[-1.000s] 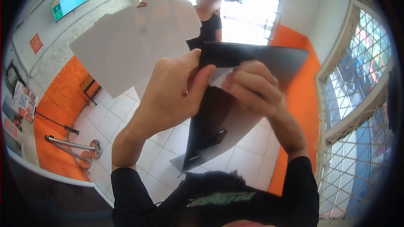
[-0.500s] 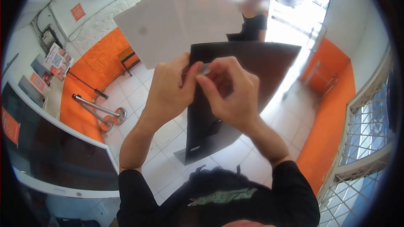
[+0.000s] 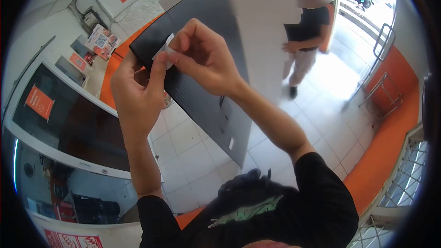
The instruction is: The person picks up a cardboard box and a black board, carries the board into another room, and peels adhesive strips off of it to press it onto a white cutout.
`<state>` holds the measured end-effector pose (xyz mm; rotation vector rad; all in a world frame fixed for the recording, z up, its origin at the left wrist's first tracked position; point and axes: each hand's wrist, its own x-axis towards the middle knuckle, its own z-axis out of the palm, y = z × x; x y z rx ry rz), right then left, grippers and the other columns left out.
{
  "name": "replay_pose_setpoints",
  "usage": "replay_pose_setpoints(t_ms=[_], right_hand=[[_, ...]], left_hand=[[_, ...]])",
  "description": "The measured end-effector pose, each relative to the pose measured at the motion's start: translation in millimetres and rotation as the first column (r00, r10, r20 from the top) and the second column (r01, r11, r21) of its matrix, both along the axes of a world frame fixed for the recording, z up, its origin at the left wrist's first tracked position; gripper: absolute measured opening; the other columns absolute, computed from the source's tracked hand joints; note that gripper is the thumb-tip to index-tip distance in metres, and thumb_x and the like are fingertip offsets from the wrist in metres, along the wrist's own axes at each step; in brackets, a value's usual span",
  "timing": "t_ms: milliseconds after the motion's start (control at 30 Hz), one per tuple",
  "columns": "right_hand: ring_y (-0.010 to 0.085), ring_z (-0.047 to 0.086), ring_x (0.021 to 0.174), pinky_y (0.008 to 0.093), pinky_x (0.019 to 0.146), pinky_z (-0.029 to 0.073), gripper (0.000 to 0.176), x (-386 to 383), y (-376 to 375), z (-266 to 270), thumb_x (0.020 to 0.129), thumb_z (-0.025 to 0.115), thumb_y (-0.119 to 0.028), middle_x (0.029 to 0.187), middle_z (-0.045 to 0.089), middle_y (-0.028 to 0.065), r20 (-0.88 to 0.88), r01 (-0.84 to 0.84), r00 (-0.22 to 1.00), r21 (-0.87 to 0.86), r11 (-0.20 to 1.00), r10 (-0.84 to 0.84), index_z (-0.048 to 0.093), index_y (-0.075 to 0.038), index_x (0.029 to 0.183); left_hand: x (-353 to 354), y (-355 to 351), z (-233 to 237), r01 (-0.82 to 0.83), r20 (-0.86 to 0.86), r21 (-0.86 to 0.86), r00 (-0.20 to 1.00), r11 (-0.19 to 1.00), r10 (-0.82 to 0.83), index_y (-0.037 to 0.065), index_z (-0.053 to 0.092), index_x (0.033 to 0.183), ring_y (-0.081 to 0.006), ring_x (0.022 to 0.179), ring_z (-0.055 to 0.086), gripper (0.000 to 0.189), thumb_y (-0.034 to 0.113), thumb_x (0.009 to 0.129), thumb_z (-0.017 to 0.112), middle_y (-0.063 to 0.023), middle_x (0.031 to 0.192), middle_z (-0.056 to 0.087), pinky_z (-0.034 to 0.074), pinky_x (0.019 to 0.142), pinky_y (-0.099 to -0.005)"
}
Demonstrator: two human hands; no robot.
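Observation:
A large, thin black panel (image 3: 202,23) stands tilted in front of me, its kind not clear from here. My left hand (image 3: 138,89) is closed at the panel's near left corner, thumb in front and fingers partly hidden behind the edge. The left thumb touches a small whitish strip (image 3: 161,49), which is curled and looks like tape or a label. My right hand (image 3: 206,57) pinches this strip between thumb and forefinger, right beside the left thumb. A small white label (image 3: 231,144) shows low on the panel.
Behind the panel are pale grey sheets (image 3: 262,27). Another person (image 3: 308,32) in a black shirt stands beyond them. At left is a glass-fronted counter (image 3: 78,115); along the right runs an orange ledge (image 3: 390,151) with a metal rail (image 3: 383,89). White floor tiles (image 3: 183,138) lie below.
Both hands and the panel's corner have moved left in view, and the panel has turned. More of the whitish strip shows. The view has swung, bringing more of the other person into sight.

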<state>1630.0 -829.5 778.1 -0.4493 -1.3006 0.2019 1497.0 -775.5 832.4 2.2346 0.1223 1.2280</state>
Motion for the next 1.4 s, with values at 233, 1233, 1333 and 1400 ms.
replay_pose_setpoints(t_ms=[233,1233,1333,1400], right_hand=[[0.0049,0.048,0.075,0.0213,0.071,0.043,0.018,-13,-15,-3,0.083,0.058,0.000,0.081,0.051,0.0007,-0.005,-0.029,1.000,-0.074,0.997,0.029,0.041,-0.006,0.085],[0.0254,0.048,0.040,0.0324,0.041,0.037,0.017,-39,-73,34,0.078,0.055,-0.011,0.048,0.048,0.0126,0.164,0.411,0.883,0.182,0.894,-0.439,0.057,0.002,0.066],[0.0259,0.048,0.039,0.0328,0.040,0.037,0.018,-43,-74,49,0.075,0.055,-0.011,0.046,0.048,0.0124,0.154,0.412,0.878,0.239,0.879,-0.453,0.057,0.002,0.062],[0.0262,0.048,0.038,0.0334,0.040,0.037,0.019,-46,-75,58,0.073,0.055,-0.011,0.045,0.048,0.0124,0.140,0.392,0.887,0.276,0.878,-0.440,0.056,0.001,0.059]], left_hand=[[-11,-27,-9,-0.108,0.072,-0.078,0.991,0.991,0.113,-0.007,0.056,0.100,-0.0068,0.070,0.059,0.021,0.008,0.086,0.061,-0.0079,0.082,0.063,0.048,0.060,-0.0208],[-16,-70,-12,-0.242,0.315,-0.128,0.910,0.962,0.270,-0.006,0.063,0.094,-0.0119,0.078,0.062,0.028,0.021,0.093,0.054,-0.0107,0.087,0.066,0.047,0.070,-0.0232],[-12,-81,0,-0.305,0.455,-0.126,0.828,0.944,0.329,-0.005,0.064,0.095,-0.0128,0.077,0.063,0.028,0.022,0.092,0.055,-0.0110,0.089,0.066,0.048,0.070,-0.0226],[-13,-86,7,-0.404,0.537,-0.084,0.751,0.911,0.383,-0.003,0.065,0.096,-0.0152,0.080,0.064,0.029,0.024,0.091,0.055,-0.0131,0.092,0.067,0.050,0.071,-0.0254]])
